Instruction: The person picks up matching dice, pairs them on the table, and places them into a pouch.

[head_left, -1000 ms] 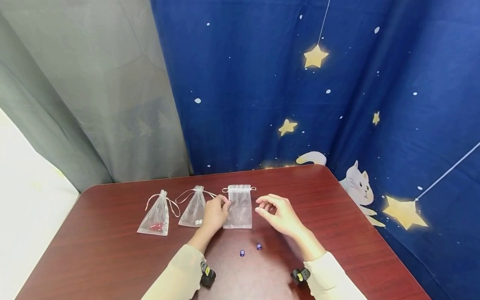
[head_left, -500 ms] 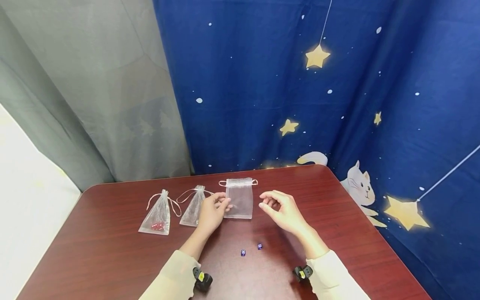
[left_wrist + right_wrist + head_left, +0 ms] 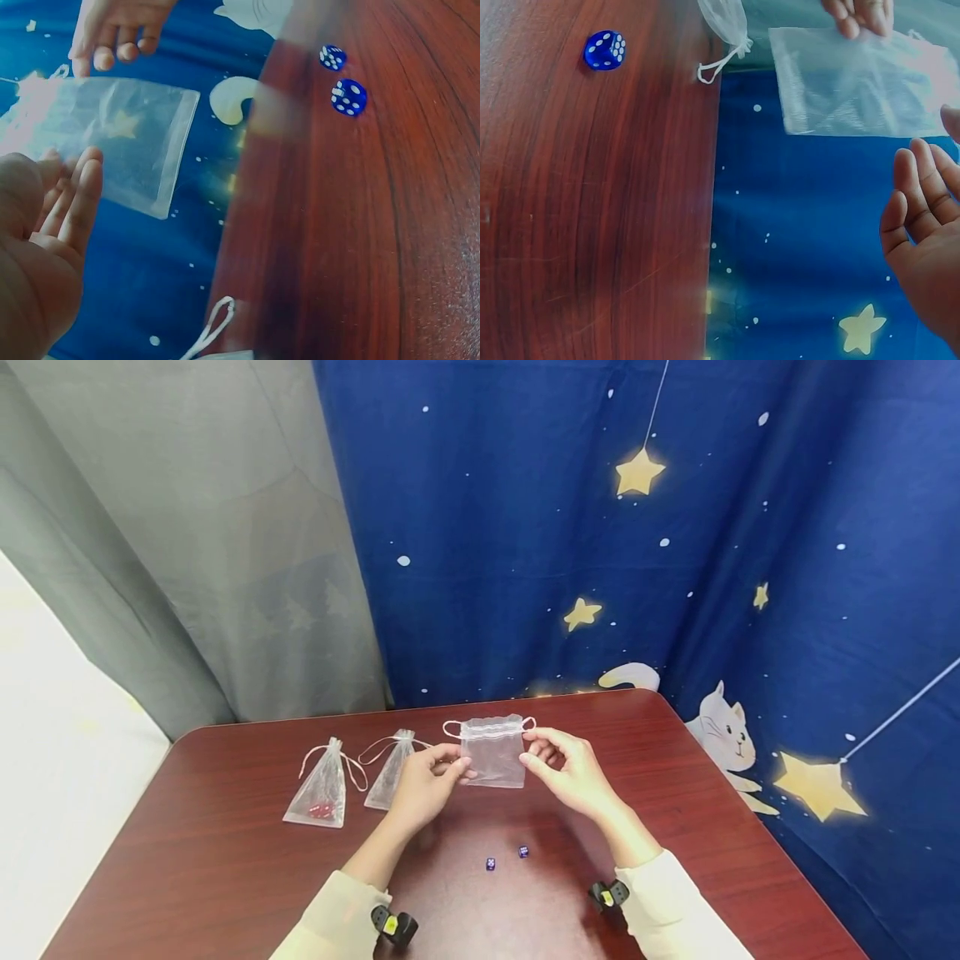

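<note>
A sheer white drawstring bag (image 3: 492, 758) is held up off the table, its gathered mouth and cord loops at the top. My left hand (image 3: 429, 783) pinches its left edge between thumb and fingers. At the opposite edge is my right hand (image 3: 573, 772), its thumb and forefinger apart with the tips right at the bag. Through the sheer cloth no contents show in the left wrist view. Two blue dice with white pips, one nearer (image 3: 491, 864) and one farther right (image 3: 523, 852), lie on the table in front of the hands.
On the reddish-brown table (image 3: 225, 860), to the left, lies a drawn-up sheer bag (image 3: 327, 781) with red dice inside. Another tied bag (image 3: 390, 772) lies beside it, partly behind my left hand. Blue star-printed curtain (image 3: 510, 527) and grey curtain (image 3: 225, 527) hang behind the table.
The bag between my hands has been lifted and its lower end tipped toward me. My right hand has come in from a small distance to the bag's right edge. The dice stay put.
</note>
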